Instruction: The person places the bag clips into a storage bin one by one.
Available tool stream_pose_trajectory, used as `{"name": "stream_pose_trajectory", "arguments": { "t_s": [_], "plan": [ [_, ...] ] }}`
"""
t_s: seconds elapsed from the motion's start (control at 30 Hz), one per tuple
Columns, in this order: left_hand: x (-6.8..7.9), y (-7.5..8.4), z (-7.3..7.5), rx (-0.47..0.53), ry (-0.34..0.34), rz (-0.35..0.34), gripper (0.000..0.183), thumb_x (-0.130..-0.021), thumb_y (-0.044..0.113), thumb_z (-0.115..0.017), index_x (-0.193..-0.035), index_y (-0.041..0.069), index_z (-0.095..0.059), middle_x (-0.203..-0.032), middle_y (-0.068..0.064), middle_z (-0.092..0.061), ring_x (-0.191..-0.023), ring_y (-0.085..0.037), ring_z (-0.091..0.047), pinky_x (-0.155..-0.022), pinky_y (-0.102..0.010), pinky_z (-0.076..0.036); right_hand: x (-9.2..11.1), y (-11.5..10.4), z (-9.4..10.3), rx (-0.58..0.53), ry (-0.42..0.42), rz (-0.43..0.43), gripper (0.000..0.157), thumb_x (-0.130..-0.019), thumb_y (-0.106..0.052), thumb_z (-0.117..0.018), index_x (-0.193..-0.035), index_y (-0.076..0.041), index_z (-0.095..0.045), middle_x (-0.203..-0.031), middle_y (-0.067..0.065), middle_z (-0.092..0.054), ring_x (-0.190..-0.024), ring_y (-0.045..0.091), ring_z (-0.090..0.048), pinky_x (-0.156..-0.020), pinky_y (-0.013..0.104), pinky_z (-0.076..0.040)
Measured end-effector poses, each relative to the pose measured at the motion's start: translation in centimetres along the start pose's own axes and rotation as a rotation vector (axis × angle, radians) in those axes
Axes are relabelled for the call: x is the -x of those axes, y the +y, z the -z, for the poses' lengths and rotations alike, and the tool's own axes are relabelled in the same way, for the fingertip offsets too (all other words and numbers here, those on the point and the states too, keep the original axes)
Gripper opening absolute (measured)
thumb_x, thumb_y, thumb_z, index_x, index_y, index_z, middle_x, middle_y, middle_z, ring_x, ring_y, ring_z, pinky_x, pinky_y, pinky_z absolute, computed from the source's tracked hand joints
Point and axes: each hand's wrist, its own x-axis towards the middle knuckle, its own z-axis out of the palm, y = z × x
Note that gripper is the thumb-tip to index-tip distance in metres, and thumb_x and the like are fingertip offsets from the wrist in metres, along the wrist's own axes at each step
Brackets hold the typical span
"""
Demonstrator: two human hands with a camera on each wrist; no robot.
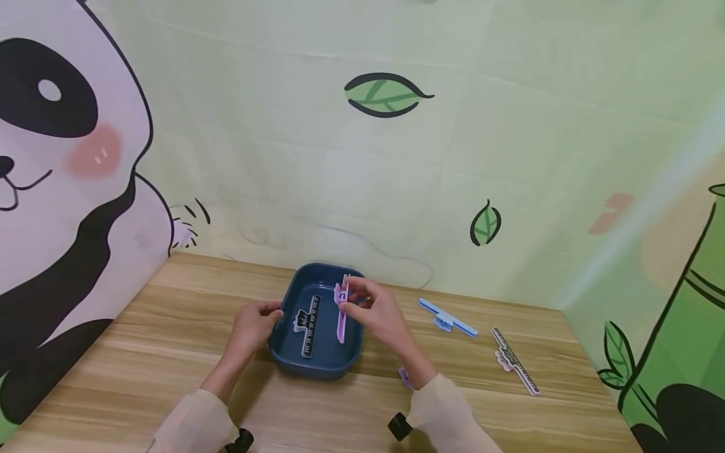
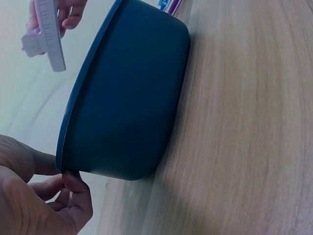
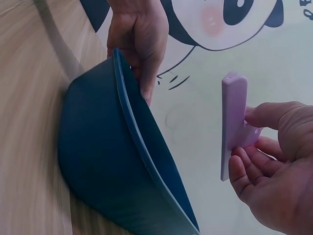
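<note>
Right hand (image 1: 378, 311) pinches, partly covers lilac clip (image 1: 342, 327); wrist (image 1: 420, 365) part-hides purple piece (image 1: 404, 377).

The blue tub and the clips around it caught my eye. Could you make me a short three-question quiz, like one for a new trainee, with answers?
1. Multiple choice: what does the left hand pinch?
a) a blue clip
b) the edge of the tub
c) a sleeve

2. True or false: the purple clip lies on the floor of the tub.

3. Fill in the blank: the black-and-white clip inside the tub has a pattern of ____ keys.

Key:
1: b.
2: False; the right hand holds the purple clip up above the tub.
3: piano.
</note>
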Motion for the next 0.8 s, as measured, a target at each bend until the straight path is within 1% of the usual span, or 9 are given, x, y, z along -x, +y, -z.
{"name": "stream_pose_trajectory", "arguments": {
  "t_s": [0.27, 0.5, 0.8],
  "plan": [
    [-0.1, -0.1, -0.1, 0.002, -0.002, 0.012, 0.029, -0.101, 0.003, -0.060, -0.125, -0.012, -0.067, -0.120, -0.030, -0.069, -0.104, -0.036, -0.065, -0.091, -0.047, -0.054, -0.5, -0.8, -1.3, -0.014, -0.029, -0.001, 0.043, -0.094, -0.009, -0.074, -0.136, -0.001, -0.064, -0.119, 0.015, -0.072, -0.098, 0.027, -0.064, -0.081, 0.026, -0.054],
    [0.0, 0.0, -0.1, 0.015, -0.008, 0.018, 0.029, -0.101, 0.002, -0.060, -0.125, -0.012, -0.067, -0.120, -0.030, -0.068, -0.106, -0.036, -0.065, -0.092, -0.047, -0.054, -1.1, -0.9, -2.0, -0.021, -0.036, -0.009, 0.047, -0.094, -0.010, -0.074, -0.138, -0.001, -0.063, -0.117, 0.012, -0.071, -0.102, 0.025, -0.063, -0.082, 0.027, -0.052],
    [0.0, -0.1, 0.1, 0.001, 0.004, -0.016, 0.028, -0.099, 0.002, -0.061, -0.122, -0.013, -0.068, -0.118, -0.030, -0.070, -0.105, -0.037, -0.066, -0.090, -0.048, -0.054, -1.6, -1.3, -2.5, -0.011, -0.041, -0.005, 0.046, -0.094, -0.009, -0.074, -0.138, -0.003, -0.063, -0.117, 0.011, -0.071, -0.101, 0.023, -0.062, -0.083, 0.028, -0.052]
  ]
}}
